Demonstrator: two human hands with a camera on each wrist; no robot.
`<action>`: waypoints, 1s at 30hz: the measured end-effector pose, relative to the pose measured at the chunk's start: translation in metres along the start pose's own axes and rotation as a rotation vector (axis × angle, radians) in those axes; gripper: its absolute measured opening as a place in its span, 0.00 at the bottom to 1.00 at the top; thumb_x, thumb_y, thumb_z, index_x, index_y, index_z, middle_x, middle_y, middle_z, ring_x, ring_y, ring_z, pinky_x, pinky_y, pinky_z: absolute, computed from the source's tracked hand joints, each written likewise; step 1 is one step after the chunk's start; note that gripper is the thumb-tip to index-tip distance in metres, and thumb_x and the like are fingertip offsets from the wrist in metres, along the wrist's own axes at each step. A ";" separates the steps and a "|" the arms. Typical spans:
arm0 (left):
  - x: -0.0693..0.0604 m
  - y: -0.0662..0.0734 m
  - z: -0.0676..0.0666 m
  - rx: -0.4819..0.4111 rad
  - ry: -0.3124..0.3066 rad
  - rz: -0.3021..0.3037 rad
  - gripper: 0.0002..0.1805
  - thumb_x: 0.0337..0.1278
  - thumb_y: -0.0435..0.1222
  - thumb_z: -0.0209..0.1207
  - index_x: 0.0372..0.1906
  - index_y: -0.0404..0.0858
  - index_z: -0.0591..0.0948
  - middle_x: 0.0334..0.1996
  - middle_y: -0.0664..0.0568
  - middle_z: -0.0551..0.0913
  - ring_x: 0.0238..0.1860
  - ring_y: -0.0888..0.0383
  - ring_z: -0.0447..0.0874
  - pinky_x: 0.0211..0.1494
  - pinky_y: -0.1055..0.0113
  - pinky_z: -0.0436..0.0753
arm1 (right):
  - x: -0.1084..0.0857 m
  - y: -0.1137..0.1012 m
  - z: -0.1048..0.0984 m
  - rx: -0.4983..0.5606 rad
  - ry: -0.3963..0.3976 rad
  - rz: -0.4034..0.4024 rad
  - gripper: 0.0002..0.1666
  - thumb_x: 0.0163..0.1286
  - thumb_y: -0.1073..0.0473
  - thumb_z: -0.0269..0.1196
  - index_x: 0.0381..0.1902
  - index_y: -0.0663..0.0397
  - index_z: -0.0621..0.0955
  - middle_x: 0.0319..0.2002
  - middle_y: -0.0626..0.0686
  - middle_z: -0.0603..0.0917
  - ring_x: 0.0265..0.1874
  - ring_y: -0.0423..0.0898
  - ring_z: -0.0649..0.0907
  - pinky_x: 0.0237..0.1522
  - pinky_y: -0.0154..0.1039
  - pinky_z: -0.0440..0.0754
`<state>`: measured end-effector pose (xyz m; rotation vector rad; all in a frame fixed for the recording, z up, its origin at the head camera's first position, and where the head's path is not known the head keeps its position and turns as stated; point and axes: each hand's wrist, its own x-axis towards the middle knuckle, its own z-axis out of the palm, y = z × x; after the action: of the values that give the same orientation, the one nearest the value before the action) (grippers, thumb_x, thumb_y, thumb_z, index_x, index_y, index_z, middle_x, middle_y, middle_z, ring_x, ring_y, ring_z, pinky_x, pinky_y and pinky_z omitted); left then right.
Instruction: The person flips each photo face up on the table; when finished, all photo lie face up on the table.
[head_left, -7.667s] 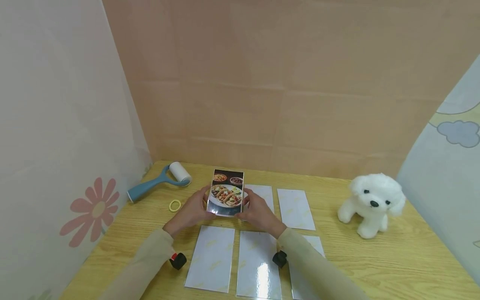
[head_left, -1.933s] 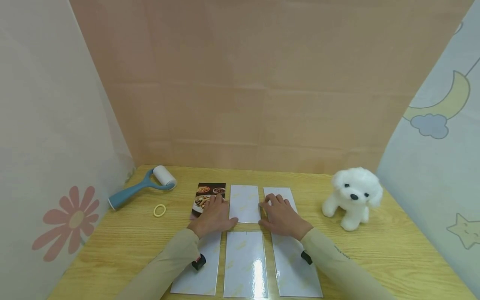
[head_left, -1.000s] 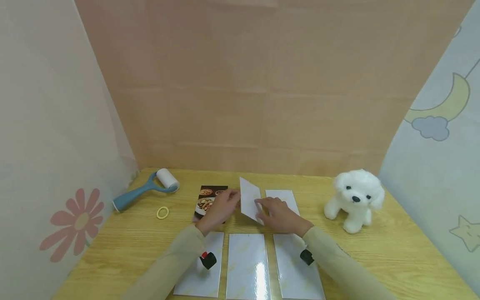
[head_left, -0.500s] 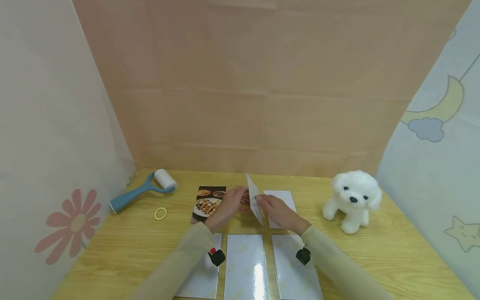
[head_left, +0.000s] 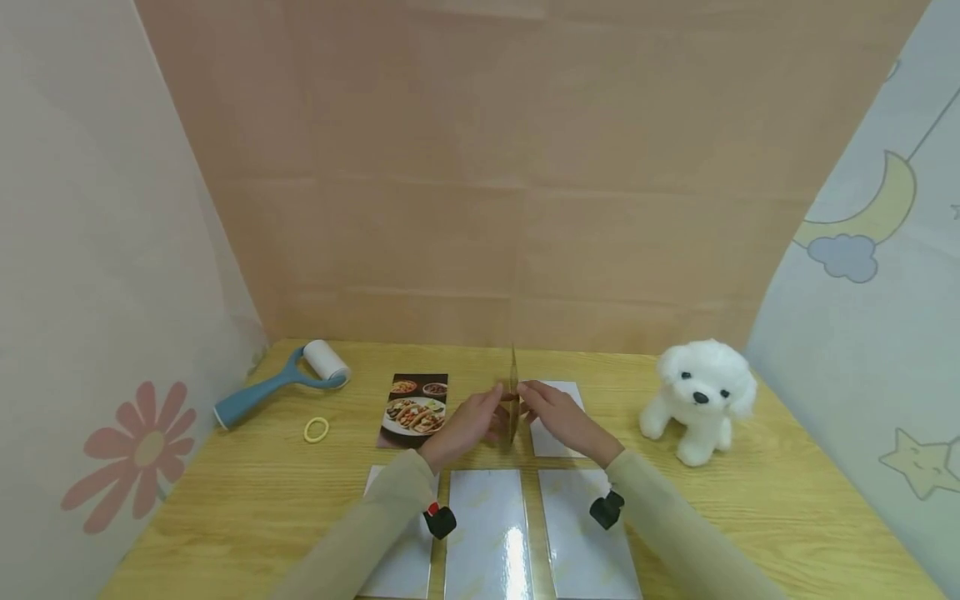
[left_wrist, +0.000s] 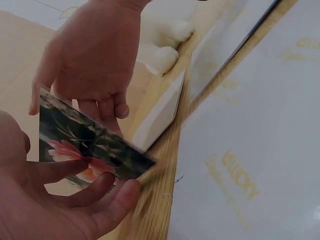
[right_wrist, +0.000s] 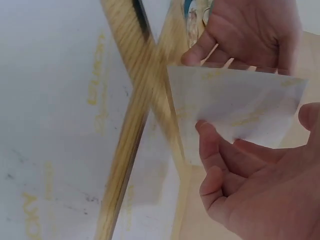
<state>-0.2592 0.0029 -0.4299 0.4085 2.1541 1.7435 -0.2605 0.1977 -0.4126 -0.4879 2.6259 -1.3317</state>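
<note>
In the head view a photo card (head_left: 513,400) stands upright, edge-on, between both hands above the wooden table. My left hand (head_left: 468,427) holds it from the left, fingers on its picture side; the left wrist view shows a pink flower on dark green (left_wrist: 95,145). My right hand (head_left: 566,421) holds it from the right, fingertips on the white back (right_wrist: 245,102) with yellow print. Left of the hands lies a taco photo (head_left: 414,410), picture up. Partly behind the right hand lies another card (head_left: 558,442), white back up.
In front lie three white-backed cards: left (head_left: 405,550), middle (head_left: 487,533) and right (head_left: 588,533). The left sleeve partly covers the left one. A blue-handled roller (head_left: 281,379) and a yellow ring (head_left: 316,430) are at the left, a white plush dog (head_left: 697,400) at the right.
The taco photo came down at the back left. Both hands lifted the middle back card from the table and turned it from lying white side up to standing edge-on.
</note>
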 end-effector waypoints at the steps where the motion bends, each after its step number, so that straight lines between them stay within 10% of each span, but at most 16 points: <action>1: 0.000 0.000 0.000 0.005 0.003 -0.008 0.35 0.82 0.54 0.33 0.69 0.32 0.73 0.51 0.38 0.81 0.50 0.44 0.82 0.49 0.51 0.83 | 0.000 0.000 -0.001 0.014 0.008 -0.012 0.33 0.84 0.43 0.43 0.66 0.65 0.74 0.44 0.57 0.85 0.41 0.53 0.85 0.56 0.59 0.75; 9: -0.002 -0.005 -0.005 0.115 0.022 0.003 0.35 0.80 0.57 0.34 0.71 0.38 0.74 0.58 0.44 0.78 0.45 0.50 0.79 0.42 0.57 0.81 | -0.003 -0.007 -0.006 -0.001 0.139 0.004 0.26 0.78 0.56 0.54 0.67 0.66 0.73 0.29 0.50 0.88 0.37 0.50 0.85 0.42 0.45 0.76; 15: -0.006 -0.007 -0.010 0.182 0.036 0.047 0.35 0.81 0.55 0.34 0.67 0.33 0.76 0.31 0.48 0.78 0.29 0.52 0.75 0.43 0.55 0.78 | -0.006 -0.005 -0.006 0.057 0.202 0.011 0.24 0.74 0.62 0.57 0.65 0.62 0.75 0.31 0.52 0.87 0.31 0.56 0.83 0.32 0.40 0.76; 20: -0.013 -0.003 -0.017 0.184 0.048 0.024 0.38 0.79 0.59 0.35 0.74 0.36 0.68 0.62 0.42 0.77 0.66 0.42 0.71 0.68 0.43 0.68 | -0.005 -0.003 -0.003 0.088 0.219 -0.015 0.23 0.75 0.62 0.58 0.66 0.60 0.75 0.37 0.55 0.88 0.28 0.57 0.83 0.25 0.37 0.75; 30: -0.018 -0.005 -0.034 0.168 0.206 -0.038 0.32 0.74 0.44 0.54 0.73 0.29 0.65 0.67 0.39 0.72 0.50 0.47 0.80 0.50 0.53 0.80 | -0.007 -0.008 0.004 0.135 0.253 -0.069 0.24 0.76 0.63 0.60 0.67 0.60 0.74 0.44 0.60 0.88 0.30 0.50 0.85 0.37 0.40 0.83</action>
<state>-0.2576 -0.0361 -0.4272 0.2359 2.4460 1.6538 -0.2511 0.1927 -0.4080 -0.4184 2.7101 -1.6799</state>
